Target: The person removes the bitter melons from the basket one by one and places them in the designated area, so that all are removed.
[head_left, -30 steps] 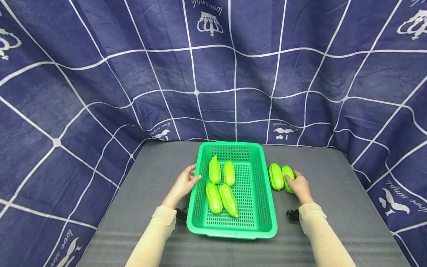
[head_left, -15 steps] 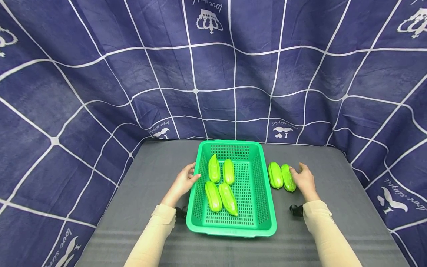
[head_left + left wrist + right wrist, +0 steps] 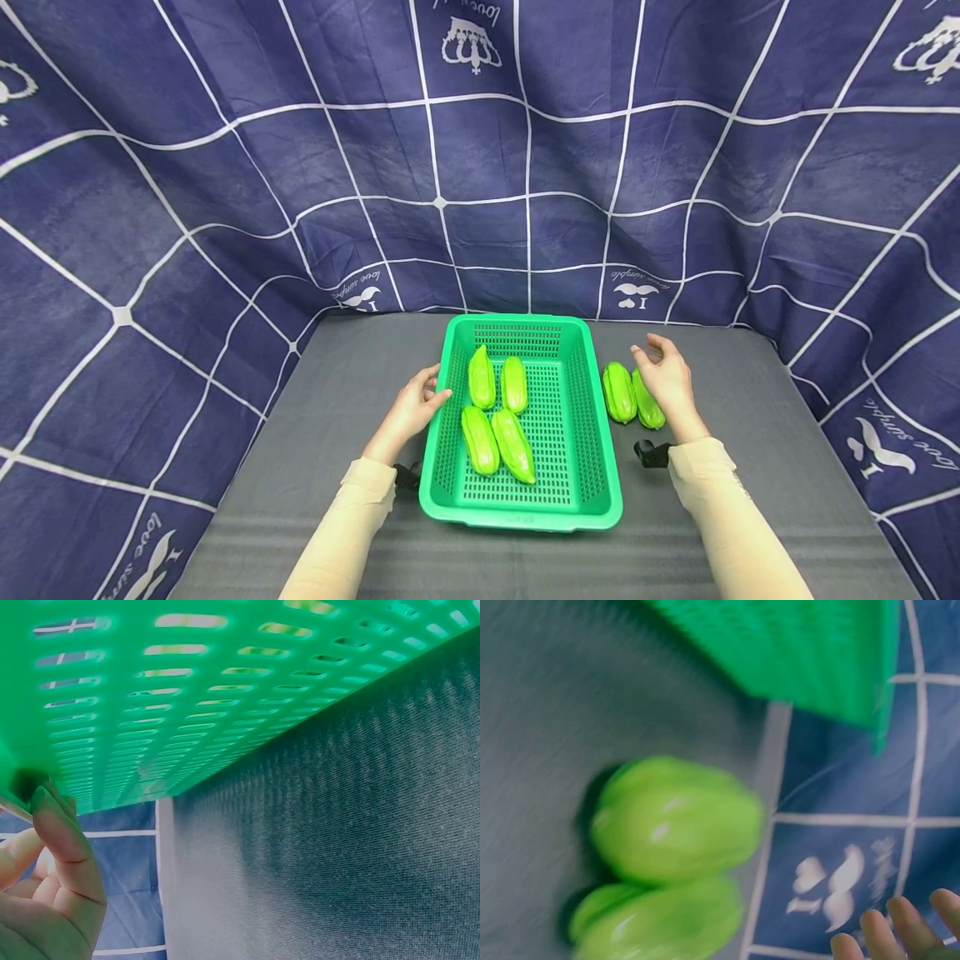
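A dark blue cloth [image 3: 480, 167] with white lines hangs behind a grey table [image 3: 360, 358]. On the table is a green perforated basket [image 3: 521, 522], its long axis running from 12 to 6 o'clock. The left hand [image 3: 411, 408] holds its rim at 9 o'clock, thumb over the edge, fingers outside. The right hand [image 3: 666, 379], the nearer one to the loose pair, is raised at the basket's 2 o'clock, fingers parted and holding nothing. Inside the basket lie four green vegetables [image 3: 514, 446]. Just beyond its 3 o'clock side, two more lie side by side: the inner vegetable [image 3: 619, 392] and the partly covered outer vegetable [image 3: 648, 403], both lengthwise from about 11 to 5. From the right fingertips, the outer one lies toward 6 o'clock, the inner toward 7. In the blurred right wrist view, both show apart from the fingers [image 3: 877, 930], toward 9 and 10 o'clock.
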A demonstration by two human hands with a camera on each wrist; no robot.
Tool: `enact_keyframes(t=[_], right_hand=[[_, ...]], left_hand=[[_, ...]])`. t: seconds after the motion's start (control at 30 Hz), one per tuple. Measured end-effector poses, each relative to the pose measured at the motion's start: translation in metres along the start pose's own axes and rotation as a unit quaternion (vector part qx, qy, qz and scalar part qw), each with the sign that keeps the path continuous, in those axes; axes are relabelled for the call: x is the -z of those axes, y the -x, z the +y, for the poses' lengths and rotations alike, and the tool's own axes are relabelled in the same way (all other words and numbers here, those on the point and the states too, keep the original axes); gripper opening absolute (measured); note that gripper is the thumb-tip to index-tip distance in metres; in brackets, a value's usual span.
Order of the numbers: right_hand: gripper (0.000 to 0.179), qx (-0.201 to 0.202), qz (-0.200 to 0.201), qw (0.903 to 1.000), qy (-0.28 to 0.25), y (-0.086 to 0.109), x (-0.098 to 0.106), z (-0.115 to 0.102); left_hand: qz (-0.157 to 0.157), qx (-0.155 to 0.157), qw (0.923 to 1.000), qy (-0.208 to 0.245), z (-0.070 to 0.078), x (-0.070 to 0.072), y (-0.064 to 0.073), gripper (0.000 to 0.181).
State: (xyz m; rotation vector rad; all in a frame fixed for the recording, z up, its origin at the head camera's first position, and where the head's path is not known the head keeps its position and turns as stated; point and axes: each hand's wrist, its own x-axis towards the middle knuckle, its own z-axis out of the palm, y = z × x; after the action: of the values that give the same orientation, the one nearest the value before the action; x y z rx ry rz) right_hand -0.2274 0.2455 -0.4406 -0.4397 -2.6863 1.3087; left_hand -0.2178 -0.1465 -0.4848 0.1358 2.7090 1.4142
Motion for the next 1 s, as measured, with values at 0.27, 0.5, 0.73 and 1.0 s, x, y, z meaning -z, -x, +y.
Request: enact_keyframes(t=[0.27,0.5,0.73,1.0], right_hand=[[0.053,0.041,-0.012,0.9985,-0.034,0.013,-0.008,-0.042],[0.051,0.068,-0.035,0.9952,-0.060,0.022,-0.030,-0.063],[0.055,0.074,-0.073,0.9912,-0.082,0.029,-0.060,-0.073],[0.058,0.079,-0.090,0.9890,-0.086,0.036,-0.094,-0.076]], left_hand=[[0.003,-0.005,1.0000,-0.001,0.003,0.002,0.000,0.059],[0.002,-0.004,1.0000,-0.001,0.001,0.002,0.000,0.059],[0.000,0.001,1.0000,-0.001,0.001,0.002,0.001,0.059],[0.001,-0.005,1.0000,0.004,0.000,0.001,0.001,0.058]])
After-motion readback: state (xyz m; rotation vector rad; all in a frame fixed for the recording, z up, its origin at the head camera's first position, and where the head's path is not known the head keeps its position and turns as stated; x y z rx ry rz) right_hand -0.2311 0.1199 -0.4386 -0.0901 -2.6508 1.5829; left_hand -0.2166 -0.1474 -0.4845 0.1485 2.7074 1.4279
